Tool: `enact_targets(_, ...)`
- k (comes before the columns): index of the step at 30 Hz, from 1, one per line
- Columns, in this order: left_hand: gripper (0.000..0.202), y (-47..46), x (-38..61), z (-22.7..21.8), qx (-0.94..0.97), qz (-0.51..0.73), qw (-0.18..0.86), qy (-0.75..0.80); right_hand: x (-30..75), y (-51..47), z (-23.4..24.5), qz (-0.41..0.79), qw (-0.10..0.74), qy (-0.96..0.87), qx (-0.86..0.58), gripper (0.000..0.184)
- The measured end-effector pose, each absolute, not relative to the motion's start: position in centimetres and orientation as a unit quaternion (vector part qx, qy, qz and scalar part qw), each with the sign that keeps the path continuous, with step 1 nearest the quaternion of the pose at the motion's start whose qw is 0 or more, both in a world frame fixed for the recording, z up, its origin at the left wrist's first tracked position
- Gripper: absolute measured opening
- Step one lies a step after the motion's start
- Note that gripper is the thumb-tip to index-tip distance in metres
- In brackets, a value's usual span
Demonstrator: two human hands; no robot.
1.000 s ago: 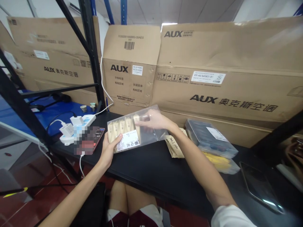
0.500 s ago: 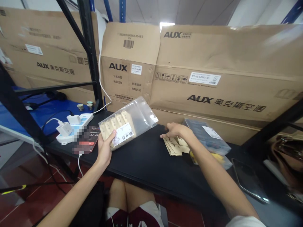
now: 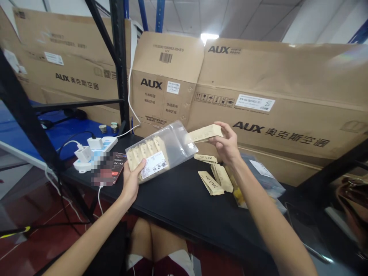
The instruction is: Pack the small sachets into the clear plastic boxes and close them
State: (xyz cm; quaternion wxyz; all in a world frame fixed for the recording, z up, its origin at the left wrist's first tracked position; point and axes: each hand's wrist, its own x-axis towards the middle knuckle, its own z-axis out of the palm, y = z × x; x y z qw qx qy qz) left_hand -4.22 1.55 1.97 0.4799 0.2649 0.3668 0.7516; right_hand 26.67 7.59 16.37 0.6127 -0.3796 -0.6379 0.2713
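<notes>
My left hand point(image 3: 132, 179) grips the lower left end of a clear zip bag point(image 3: 176, 142), tilted above the black table. Several small tan paper packets point(image 3: 143, 150) stand in a row inside it, behind a white label point(image 3: 153, 164) with writing. In my right hand point(image 3: 228, 142) is another tan paper packet point(image 3: 204, 132), pinched at its right end. Its left end is at the bag's right end; whether it is inside I cannot tell. Below that hand, more paper packets point(image 3: 221, 178) lie loose on the table, some with handwriting.
Filled clear bags point(image 3: 266, 174) lie right of the loose packets, partly behind my right forearm. A phone point(image 3: 309, 234) lies farther right. On the left are a power strip point(image 3: 107, 143) with chargers and a cabled phone point(image 3: 116, 165). Large cardboard boxes point(image 3: 258, 76) line the back.
My right hand has lifted a paper packet off the table and brought it up and left to the bag's right end. The left hand still holds the bag. The view has shifted slightly.
</notes>
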Motion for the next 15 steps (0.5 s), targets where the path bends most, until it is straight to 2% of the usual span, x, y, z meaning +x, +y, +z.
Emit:
enact_targets(5, 0.057, 1.4, -4.2, 2.1, 0.269, 0.748, 0.476, 0.376, 26.3, 6.9, 16.5, 0.345, 0.689, -0.559, -0.305, 0.063)
enact_targets(9, 0.059, 1.4, -4.3, 1.9, 0.293, 0.730, 0.485, 0.382, 24.5, 6.7, 15.0, 0.362, 0.652, -0.592, -0.306, 0.063)
enact_targets(12, 0.061, 1.2, -4.1, 1.7, 0.317, 0.714, 0.482, 0.398, 22.7, 5.8, 13.5, 0.304, 0.612, -0.651, -0.330, 0.054)
enact_targets(15, 0.062, 0.5, -3.3, 1.6, 0.301, 0.718, 0.489, 0.395, 21.9, 5.0, 13.0, 0.195, 0.630, -0.662, -0.356, 0.051)
